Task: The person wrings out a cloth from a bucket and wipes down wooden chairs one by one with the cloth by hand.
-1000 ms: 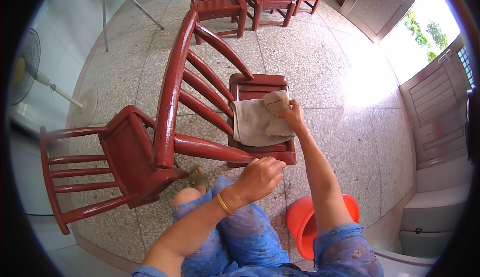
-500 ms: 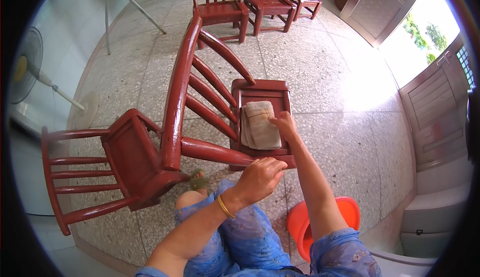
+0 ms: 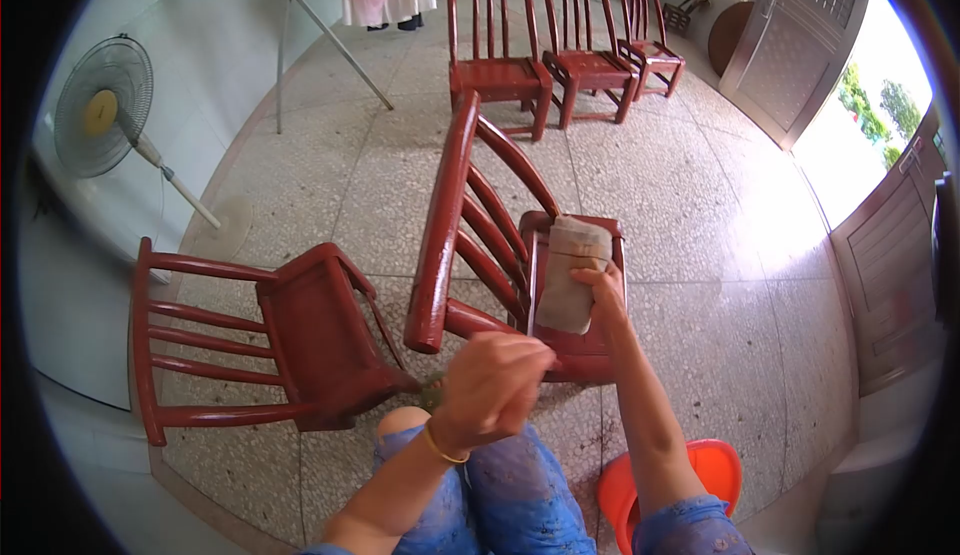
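Note:
A folded beige-grey cloth [image 3: 570, 300] lies against the seat of a red wooden chair [image 3: 440, 245] in front of me. My right hand [image 3: 605, 293] is closed on the cloth's right edge, thumb on top. My left hand [image 3: 492, 390], with a yellow bangle at the wrist, is curled and slightly blurred in front of the chair's lower back post. Nothing shows in its fingers, and I cannot tell whether it touches the chair. The chair's slatted back points to the left of its seat.
Another red chair [image 3: 320, 340] is at left, near a standing fan [image 3: 105, 110]. Several red chairs [image 3: 500, 75] line the back. An orange-red bucket [image 3: 715, 470] sits by my right forearm. A metal rack [image 3: 330, 35] stands back left; a door [image 3: 790, 45] opens at right.
The view has tilted up and shifted left. My right hand has moved the cloth toward the far side of the seat and now grips it. My left hand has lifted from the seat's near corner.

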Demonstrator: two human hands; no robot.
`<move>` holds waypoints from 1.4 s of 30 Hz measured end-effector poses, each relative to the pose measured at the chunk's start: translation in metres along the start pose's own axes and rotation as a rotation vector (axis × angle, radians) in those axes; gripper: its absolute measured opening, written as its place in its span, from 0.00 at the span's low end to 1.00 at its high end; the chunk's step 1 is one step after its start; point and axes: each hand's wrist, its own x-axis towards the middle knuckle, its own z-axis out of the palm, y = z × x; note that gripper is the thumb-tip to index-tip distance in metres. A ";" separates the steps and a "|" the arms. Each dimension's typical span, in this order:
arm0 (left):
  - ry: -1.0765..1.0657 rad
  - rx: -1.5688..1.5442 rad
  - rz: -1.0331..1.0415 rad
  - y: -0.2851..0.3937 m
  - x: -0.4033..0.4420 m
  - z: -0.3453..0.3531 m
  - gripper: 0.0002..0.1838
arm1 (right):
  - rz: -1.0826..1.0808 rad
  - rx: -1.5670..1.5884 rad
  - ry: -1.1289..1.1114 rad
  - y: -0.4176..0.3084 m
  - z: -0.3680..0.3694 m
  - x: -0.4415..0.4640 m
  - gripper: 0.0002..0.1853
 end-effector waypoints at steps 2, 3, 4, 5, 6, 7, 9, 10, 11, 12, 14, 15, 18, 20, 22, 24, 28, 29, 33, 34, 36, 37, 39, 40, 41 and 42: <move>0.210 0.242 0.043 -0.007 0.002 -0.029 0.09 | -0.129 -0.001 -0.020 -0.038 0.034 -0.019 0.21; 0.342 0.200 -0.177 -0.006 0.004 -0.039 0.09 | -0.252 -0.005 -0.027 -0.058 0.053 -0.030 0.23; 0.425 0.261 -0.333 -0.013 0.003 -0.048 0.09 | -0.344 0.016 -0.098 -0.070 0.070 -0.038 0.25; 0.441 0.269 -0.321 -0.022 -0.001 -0.051 0.09 | -0.357 0.016 -0.115 -0.083 0.088 -0.048 0.25; 0.560 -0.019 -0.600 -0.035 -0.008 -0.053 0.11 | -0.484 -0.265 -0.032 -0.096 0.108 -0.063 0.26; 0.664 -0.326 -0.868 -0.047 -0.013 -0.053 0.13 | -0.611 -0.546 0.060 -0.108 0.129 -0.078 0.28; 0.672 -0.511 -1.013 -0.064 -0.037 -0.043 0.16 | -0.712 -0.703 0.000 -0.120 0.172 -0.115 0.32; 0.595 -0.925 -1.021 -0.075 -0.052 -0.038 0.17 | -0.816 -0.825 -0.149 -0.130 0.186 -0.142 0.34; 0.494 -1.337 -0.998 -0.079 -0.059 -0.036 0.18 | -0.916 -0.946 -0.304 -0.133 0.194 -0.164 0.36; 0.501 -1.342 -0.988 -0.070 -0.051 -0.035 0.18 | -0.962 -1.087 -0.381 -0.116 0.193 -0.169 0.38; 0.683 -1.244 -1.087 -0.048 -0.028 -0.028 0.24 | -1.042 -1.278 -0.399 -0.105 0.196 -0.169 0.33; 0.689 -1.250 -1.082 -0.050 -0.030 -0.026 0.24 | -1.047 -1.284 -0.403 -0.106 0.198 -0.162 0.33; 0.677 -1.219 -1.004 -0.053 -0.042 -0.020 0.26 | -1.068 -1.147 -0.459 -0.111 0.204 -0.139 0.20; 0.646 -1.150 -0.970 -0.050 -0.039 -0.020 0.25 | -1.022 -1.164 -0.441 -0.116 0.214 -0.116 0.19; 0.573 -1.089 -0.957 -0.042 -0.031 -0.027 0.23 | -0.979 -1.179 -0.349 -0.119 0.229 -0.088 0.16; 0.551 -1.081 -0.961 -0.043 -0.031 -0.029 0.24 | -0.983 -1.202 -0.303 -0.120 0.242 -0.044 0.16; 0.546 -1.051 -0.966 -0.042 -0.027 -0.032 0.25 | -0.995 -1.191 -0.213 -0.119 0.267 0.061 0.15; 0.537 -1.044 -0.955 -0.044 -0.028 -0.031 0.25 | -0.943 -1.251 -0.149 -0.123 0.276 0.079 0.14; 0.584 -1.021 -0.976 -0.050 -0.031 -0.027 0.23 | -0.886 -1.355 -0.058 -0.128 0.290 0.113 0.14; 0.585 -1.026 -0.972 -0.049 -0.033 -0.028 0.23 | -0.891 -1.358 -0.056 -0.124 0.288 0.111 0.14; 0.567 -0.955 -0.969 -0.052 -0.034 -0.026 0.24 | -1.011 -1.272 -0.004 -0.115 0.280 0.096 0.13; 0.574 -0.964 -0.957 -0.053 -0.033 -0.026 0.24 | -1.028 -1.195 -0.043 -0.113 0.274 0.079 0.13; 0.661 -0.993 -0.953 -0.052 -0.033 -0.022 0.21 | -1.090 -1.070 -0.103 -0.110 0.258 0.036 0.12; 0.658 -0.961 -0.936 -0.050 -0.032 -0.021 0.21 | -1.081 -1.059 -0.109 -0.109 0.253 0.012 0.13; 0.652 -0.974 -0.931 -0.052 -0.033 -0.020 0.21 | -1.074 -1.018 -0.129 -0.104 0.248 -0.008 0.13; 0.656 -0.933 -0.944 -0.055 -0.036 -0.019 0.23 | -1.081 -1.021 -0.165 -0.099 0.240 -0.025 0.13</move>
